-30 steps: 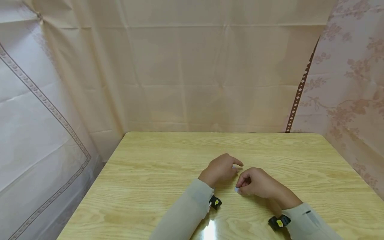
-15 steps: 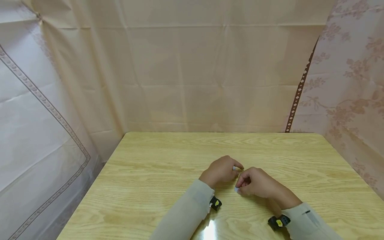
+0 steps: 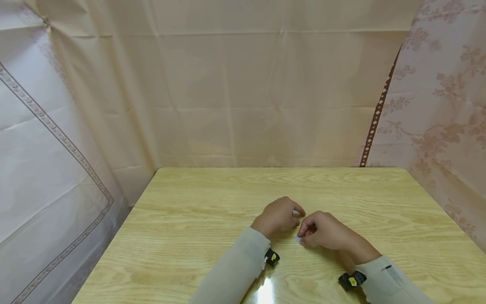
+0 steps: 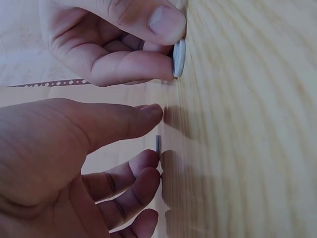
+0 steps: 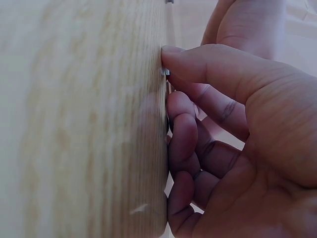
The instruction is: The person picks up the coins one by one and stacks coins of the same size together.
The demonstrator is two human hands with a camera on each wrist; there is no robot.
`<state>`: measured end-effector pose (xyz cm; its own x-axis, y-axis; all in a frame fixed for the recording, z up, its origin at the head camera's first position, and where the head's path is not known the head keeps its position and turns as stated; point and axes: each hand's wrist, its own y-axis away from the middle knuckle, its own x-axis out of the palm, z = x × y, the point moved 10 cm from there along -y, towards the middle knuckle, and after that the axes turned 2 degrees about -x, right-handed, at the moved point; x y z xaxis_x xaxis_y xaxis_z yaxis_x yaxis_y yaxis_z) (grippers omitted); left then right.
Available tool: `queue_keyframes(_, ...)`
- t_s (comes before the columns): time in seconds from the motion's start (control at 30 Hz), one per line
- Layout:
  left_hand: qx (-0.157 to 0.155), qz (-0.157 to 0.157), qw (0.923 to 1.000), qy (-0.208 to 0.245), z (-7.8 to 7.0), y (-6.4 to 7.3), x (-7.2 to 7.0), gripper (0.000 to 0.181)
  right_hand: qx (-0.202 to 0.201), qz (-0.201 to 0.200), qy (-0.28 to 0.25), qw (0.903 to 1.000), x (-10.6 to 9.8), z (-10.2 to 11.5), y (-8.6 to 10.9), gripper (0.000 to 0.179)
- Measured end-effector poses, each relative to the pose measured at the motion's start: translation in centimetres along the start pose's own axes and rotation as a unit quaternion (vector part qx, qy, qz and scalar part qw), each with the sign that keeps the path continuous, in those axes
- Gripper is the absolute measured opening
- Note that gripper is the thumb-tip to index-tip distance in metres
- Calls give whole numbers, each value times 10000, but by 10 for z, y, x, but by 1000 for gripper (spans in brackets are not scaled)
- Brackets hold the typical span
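My right hand (image 3: 328,232) pinches a small pale, coin-like disc (image 3: 298,239) between thumb and forefinger, low over the wooden table (image 3: 182,253). Seen in the left wrist view, this disc (image 4: 179,58) stands on edge, its rim close to the wood. My left hand (image 3: 278,214) lies just left of the right one, palm down, fingers loosely bent. Between its thumb and forefinger a second small whitish piece (image 3: 295,212) shows, partly hidden by the fingers. In the left wrist view that thin piece (image 4: 158,144) appears in the gap between thumb and fingertips.
A beige cloth (image 3: 243,101) hangs behind the far table edge. Patterned cloths hang at the left (image 3: 41,169) and right (image 3: 448,118). Each wrist carries a small black camera, one by the left cuff (image 3: 243,257). Light glares off the near part of the table.
My left forefinger has come down and bent inward from its straighter pose, and the left hand has shifted slightly. The right hand keeps its pinch on the disc, nearly still.
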<state>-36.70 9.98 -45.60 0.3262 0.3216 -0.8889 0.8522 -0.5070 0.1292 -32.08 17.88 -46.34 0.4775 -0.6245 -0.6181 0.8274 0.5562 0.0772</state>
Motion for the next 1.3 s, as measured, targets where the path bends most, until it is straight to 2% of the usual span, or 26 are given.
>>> queue_keyframes(0.57, -189, -148, 9997, -39, 9, -2, -2, 29, 37, -18, 1, 10000, -1, -1, 0, 8)
queue_keyframes(0.83, -521, -311, 9981, -116, 20, -3, -9, 27, 44, -38, 64, 10000, -1, -1, -1, 7)
queue_keyframes(1.07, -678, -421, 9967, -151, 28, -2, -14, 27, 44, -33, 36, 10000, -1, 0, 0, 7)
queue_keyframes(1.3, -825, -521, 9952, -13, 34, -1, -18, 14, 41, -26, 49, 10000, -1, -1, -1, 10)
